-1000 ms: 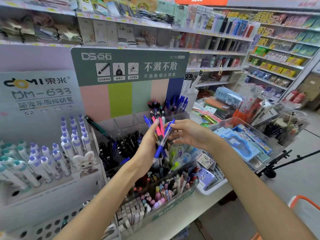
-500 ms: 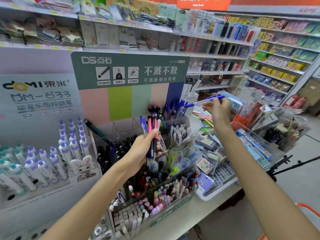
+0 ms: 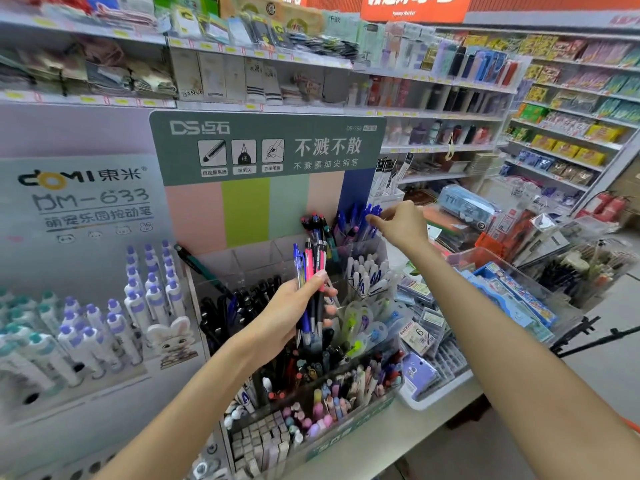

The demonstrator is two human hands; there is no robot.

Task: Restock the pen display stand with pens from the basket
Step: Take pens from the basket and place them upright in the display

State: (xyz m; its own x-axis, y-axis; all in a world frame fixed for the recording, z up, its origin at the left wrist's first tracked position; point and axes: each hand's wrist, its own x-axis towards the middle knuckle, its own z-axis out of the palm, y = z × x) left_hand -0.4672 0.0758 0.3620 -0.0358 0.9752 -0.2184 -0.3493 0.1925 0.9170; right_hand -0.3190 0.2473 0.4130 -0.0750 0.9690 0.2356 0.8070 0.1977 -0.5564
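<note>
The pen display stand (image 3: 242, 209) has a green header and pastel stripes, with clear compartments in front. My left hand (image 3: 287, 313) grips a bunch of pens (image 3: 310, 268), blue, pink and black, held upright before the middle compartments. My right hand (image 3: 403, 225) reaches to the stand's top right compartment, where several blue pens (image 3: 353, 220) stand. Its thumb and forefinger pinch the top of one blue pen (image 3: 373, 212) among them.
Left of the stand is a display of white and purple pens (image 3: 104, 317). Lower trays hold black pens (image 3: 235, 306) and erasers (image 3: 263, 441). Clear bins of stationery (image 3: 512, 292) sit to the right. An orange edge (image 3: 632, 424) shows at the lower right. Store shelves run behind.
My right hand pulled one blue pen from the bunch, raised it to the right, then brought it down into the top right compartment. The left hand stayed put with the bunch.
</note>
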